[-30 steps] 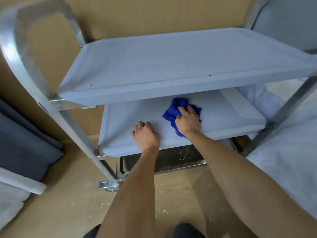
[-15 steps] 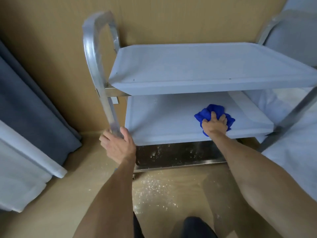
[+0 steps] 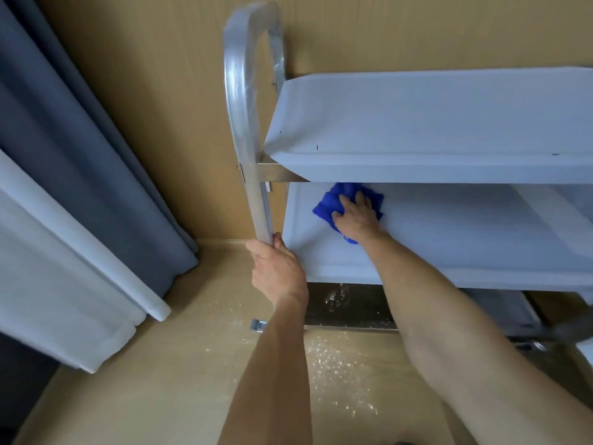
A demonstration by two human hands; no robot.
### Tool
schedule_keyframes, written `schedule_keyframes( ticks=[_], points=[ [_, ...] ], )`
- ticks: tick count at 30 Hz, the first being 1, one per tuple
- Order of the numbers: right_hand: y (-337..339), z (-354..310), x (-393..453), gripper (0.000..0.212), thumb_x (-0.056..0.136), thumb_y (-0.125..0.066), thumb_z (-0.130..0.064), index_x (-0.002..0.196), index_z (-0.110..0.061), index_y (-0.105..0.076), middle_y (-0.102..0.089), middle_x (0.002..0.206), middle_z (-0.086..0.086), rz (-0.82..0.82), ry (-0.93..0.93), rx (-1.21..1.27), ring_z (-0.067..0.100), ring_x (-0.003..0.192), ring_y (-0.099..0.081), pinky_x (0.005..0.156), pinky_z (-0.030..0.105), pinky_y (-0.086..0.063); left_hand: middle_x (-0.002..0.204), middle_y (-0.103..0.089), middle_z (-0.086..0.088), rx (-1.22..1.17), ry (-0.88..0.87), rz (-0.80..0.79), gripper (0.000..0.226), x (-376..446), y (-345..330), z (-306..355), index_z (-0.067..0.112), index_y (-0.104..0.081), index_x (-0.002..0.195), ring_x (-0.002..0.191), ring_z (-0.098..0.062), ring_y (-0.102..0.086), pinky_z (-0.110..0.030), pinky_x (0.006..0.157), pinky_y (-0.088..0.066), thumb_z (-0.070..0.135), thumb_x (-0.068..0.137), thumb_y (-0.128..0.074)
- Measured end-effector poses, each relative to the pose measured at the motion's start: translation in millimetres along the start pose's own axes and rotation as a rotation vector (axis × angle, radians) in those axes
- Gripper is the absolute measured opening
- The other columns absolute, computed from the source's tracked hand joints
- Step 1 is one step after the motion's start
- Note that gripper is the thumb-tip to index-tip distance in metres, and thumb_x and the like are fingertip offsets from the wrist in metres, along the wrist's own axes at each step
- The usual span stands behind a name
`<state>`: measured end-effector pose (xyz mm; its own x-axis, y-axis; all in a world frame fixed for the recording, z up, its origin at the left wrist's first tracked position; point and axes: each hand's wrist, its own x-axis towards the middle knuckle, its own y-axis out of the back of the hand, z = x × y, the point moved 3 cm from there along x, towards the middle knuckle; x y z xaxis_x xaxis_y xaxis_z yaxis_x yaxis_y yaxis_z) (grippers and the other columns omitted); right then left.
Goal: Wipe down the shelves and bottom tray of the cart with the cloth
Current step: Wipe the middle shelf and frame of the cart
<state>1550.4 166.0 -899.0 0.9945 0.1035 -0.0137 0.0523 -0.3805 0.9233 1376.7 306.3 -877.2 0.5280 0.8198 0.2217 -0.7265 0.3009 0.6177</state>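
Observation:
A metal cart stands against the wood wall, with a pale top shelf (image 3: 433, 123), a pale middle shelf (image 3: 465, 232) and a steel bottom tray (image 3: 349, 303) dusted with white crumbs. My right hand (image 3: 356, 216) presses a crumpled blue cloth (image 3: 327, 207) flat on the middle shelf near its far left corner, just under the top shelf's front lip. My left hand (image 3: 277, 271) is wrapped around the lower part of the cart's left upright handle bar (image 3: 244, 123), beside the middle shelf's left front corner.
Grey and white curtains (image 3: 80, 203) hang at the left, reaching the wooden floor (image 3: 160, 380). White crumbs lie scattered on the floor in front of the cart. A cart caster bracket (image 3: 258, 325) shows by my left wrist. White bedding edges in at the far right.
My right hand has slid the cloth leftward along the middle shelf to its left end. My left hand left the shelf edge and gripped the handle bar. The view shifted left.

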Motion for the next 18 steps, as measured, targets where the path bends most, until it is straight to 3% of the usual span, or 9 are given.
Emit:
schedule_keyframes(
  ticks=[4, 6, 8, 12, 18],
  points=[
    [-31.1, -75.0, -39.4, 0.036, 0.091, -0.055, -0.031, 0.122, -0.014, -0.058, -0.047, 0.132, 0.018, -0.033, 0.259, 0.093, 0.035, 0.124, -0.045, 0.099, 0.035, -0.038, 0.096, -0.065, -0.023, 0.002, 0.012, -0.035, 0.037, 1.1, 2.9, -3.1, 0.002, -0.038, 0.109, 0.083, -0.044, -0.063, -0.04, 0.063, -0.036, 0.039, 0.102, -0.04],
    [-29.2, -77.7, -63.3, 0.042, 0.089, -0.06, -0.037, 0.128, -0.019, -0.06, -0.047, 0.139, 0.015, -0.045, 0.308, 0.13, 0.033, 0.13, -0.045, 0.102, 0.034, -0.038, 0.095, -0.065, -0.024, -0.007, -0.002, -0.045, 0.034, 0.6, 6.1, -2.8, 0.003, -0.038, 0.108, 0.084, -0.044, -0.063, -0.042, 0.065, -0.041, 0.036, 0.102, -0.039],
    [-23.7, -62.5, -87.3, 0.05, 0.089, -0.065, -0.043, 0.136, -0.025, -0.059, -0.042, 0.151, 0.008, -0.04, 0.325, 0.188, 0.027, 0.136, -0.042, 0.107, 0.033, -0.036, 0.094, -0.065, -0.024, -0.021, -0.033, -0.059, 0.033, -1.3, 8.6, -2.1, 0.003, -0.038, 0.107, 0.083, -0.044, -0.063, -0.043, 0.067, -0.043, 0.035, 0.102, -0.037],
    [-18.2, -40.6, -123.9, 0.052, 0.087, -0.066, -0.05, 0.136, -0.032, -0.059, -0.046, 0.149, 0.0, 0.041, 0.305, 0.231, 0.028, 0.128, -0.051, 0.099, 0.037, -0.045, 0.096, -0.064, -0.022, -0.052, -0.01, -0.086, 0.033, -7.1, 15.9, 1.2, 0.006, -0.036, 0.105, 0.086, -0.042, -0.062, -0.042, 0.071, -0.042, 0.039, 0.101, -0.035],
    [-17.0, -37.6, -132.3, 0.055, 0.093, -0.056, -0.054, 0.144, -0.034, -0.049, -0.036, 0.156, 0.002, 0.001, 0.251, 0.146, 0.027, 0.14, -0.038, 0.111, 0.042, -0.038, 0.1, -0.054, -0.01, -0.076, -0.082, -0.051, 0.045, 3.3, 28.6, 4.5, 0.013, -0.043, 0.094, 0.1, -0.031, -0.05, -0.044, 0.079, -0.044, 0.057, 0.085, -0.045]
  ],
)
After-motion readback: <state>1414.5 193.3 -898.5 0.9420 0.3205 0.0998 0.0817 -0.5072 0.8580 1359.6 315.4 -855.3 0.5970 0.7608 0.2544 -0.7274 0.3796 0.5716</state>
